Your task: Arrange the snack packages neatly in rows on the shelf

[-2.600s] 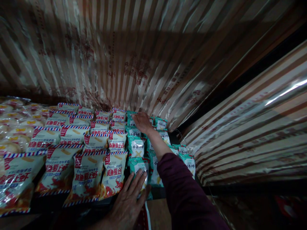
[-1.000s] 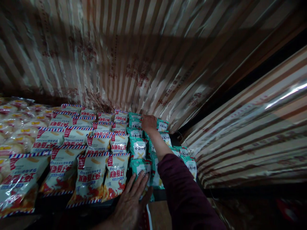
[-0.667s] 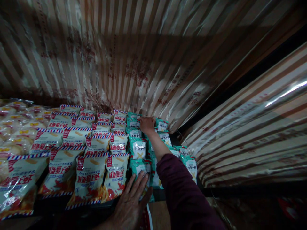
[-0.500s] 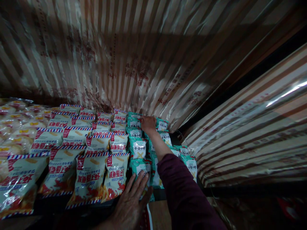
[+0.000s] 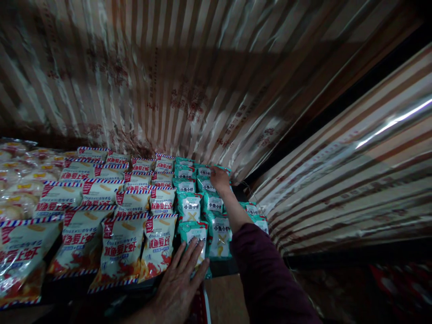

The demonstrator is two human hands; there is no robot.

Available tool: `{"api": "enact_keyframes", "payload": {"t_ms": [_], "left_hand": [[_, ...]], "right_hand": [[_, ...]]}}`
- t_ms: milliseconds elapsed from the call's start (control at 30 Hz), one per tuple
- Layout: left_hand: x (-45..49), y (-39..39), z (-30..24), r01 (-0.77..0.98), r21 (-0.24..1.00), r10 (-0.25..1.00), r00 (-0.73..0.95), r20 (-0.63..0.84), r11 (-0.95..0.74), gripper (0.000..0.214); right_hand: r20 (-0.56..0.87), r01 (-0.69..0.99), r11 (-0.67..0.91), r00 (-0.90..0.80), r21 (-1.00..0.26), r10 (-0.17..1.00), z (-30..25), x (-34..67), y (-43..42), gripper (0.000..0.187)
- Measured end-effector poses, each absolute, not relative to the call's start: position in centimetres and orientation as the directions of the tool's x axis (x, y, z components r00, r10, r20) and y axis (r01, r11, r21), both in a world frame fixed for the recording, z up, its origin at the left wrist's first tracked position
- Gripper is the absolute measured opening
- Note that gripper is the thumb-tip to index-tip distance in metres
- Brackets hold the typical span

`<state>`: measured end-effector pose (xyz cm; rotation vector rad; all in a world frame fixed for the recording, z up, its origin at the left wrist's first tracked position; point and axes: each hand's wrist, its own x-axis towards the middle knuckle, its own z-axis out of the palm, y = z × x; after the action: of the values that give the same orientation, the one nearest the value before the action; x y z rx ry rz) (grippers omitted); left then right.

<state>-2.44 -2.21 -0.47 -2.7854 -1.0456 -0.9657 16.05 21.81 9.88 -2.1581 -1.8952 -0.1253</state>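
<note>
My left hand (image 5: 184, 276) lies with its fingers spread over the lower front of a teal snack bag (image 5: 194, 231) at the shelf's front edge. Farther back, my right hand (image 5: 220, 178) reaches in among the teal bags with its fingers curled down at a back-row snack bag (image 5: 204, 171). That hand and its purple sleeve (image 5: 266, 265) cover part of the right-hand teal column. Another teal bag (image 5: 219, 236) stands upright in the front row beside my left hand.
White and red snack bags (image 5: 123, 247) stand in rows to the left, with round clear-wrapped packs (image 5: 20, 189) beyond them. Striped plastic sheeting (image 5: 189, 81) hangs behind, and more sheeting (image 5: 354, 180) borders the right side. A thin wire (image 5: 253, 191) hangs near the right corner.
My right hand has moved rightward along the back row, uncovering teal bags in the middle column. My left hand stays on the front teal bag. The view has shifted slightly right.
</note>
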Motion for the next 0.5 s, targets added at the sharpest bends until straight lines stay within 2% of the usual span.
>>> {"api": "enact_keyframes", "payload": {"t_ms": [233, 500], "left_hand": [[-2.3, -2.3, -1.2, 0.605, 0.212, 0.612, 0.592, 0.524, -0.767, 0.067], [-2.5, -2.1, -1.1, 0.602, 0.200, 0.604, 0.603, 0.521, -0.773, 0.071]], "right_hand": [[0.186, 0.968, -0.165, 0.200, -0.189, 0.962, 9.4, 19.8, 18.9, 0.033], [0.134, 0.963, -0.193, 0.219, -0.187, 0.966, 8.3, 19.8, 18.3, 0.036]]}}
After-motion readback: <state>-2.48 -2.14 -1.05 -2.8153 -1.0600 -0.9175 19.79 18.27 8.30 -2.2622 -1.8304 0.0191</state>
